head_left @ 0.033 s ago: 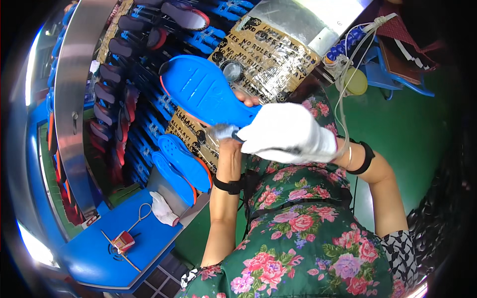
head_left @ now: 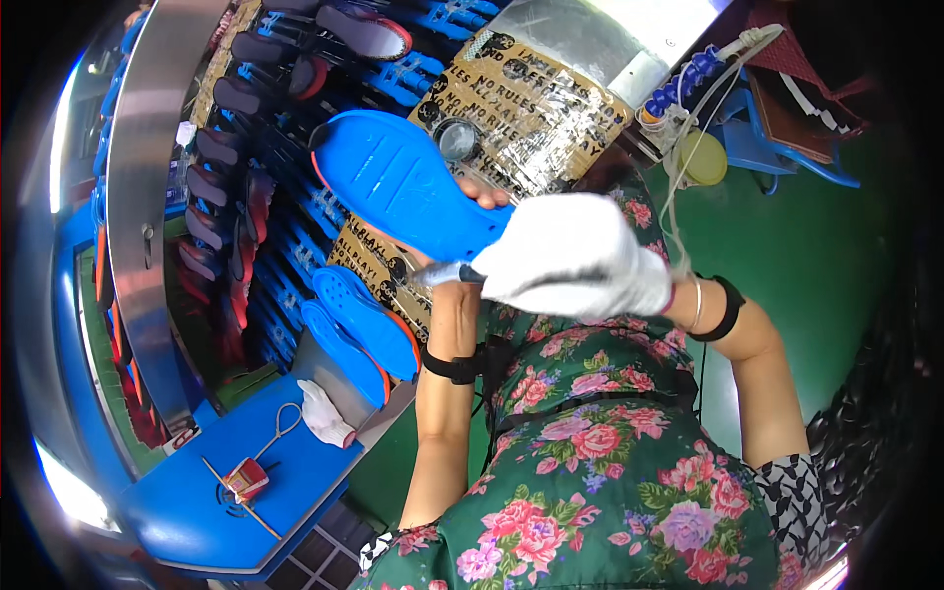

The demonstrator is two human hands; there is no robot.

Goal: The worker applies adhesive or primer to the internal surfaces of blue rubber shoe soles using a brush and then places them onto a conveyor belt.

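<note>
The right hand (head_left: 575, 258), in a white glove, is closed around a thin metal tool (head_left: 438, 274) whose tip points left, just under the heel end of a blue shoe sole (head_left: 403, 187). The left hand (head_left: 472, 197) is mostly hidden behind that sole; only fingertips show at its near edge, wrapped on it and holding it up at chest height, tilted, ribbed face toward us. So both hands are clamped, one on the sole, one on the tool, and close together.

To my eye this is edge work. It would go best with the sole held steady, the left wrist locked, and the tool kept shallow along the rim so it doesn't dig in. Whether the tip touches the sole I can't tell from here.

Just below lie two more blue soles (head_left: 359, 324) stacked on a grey ledge. Left of them, a rack of dark shoe moulds (head_left: 221, 187) curves behind a steel band (head_left: 147, 197). Lower down, a blue table (head_left: 246, 501) carries a spare white glove (head_left: 324, 415) and a small red object (head_left: 246, 479).
</note>
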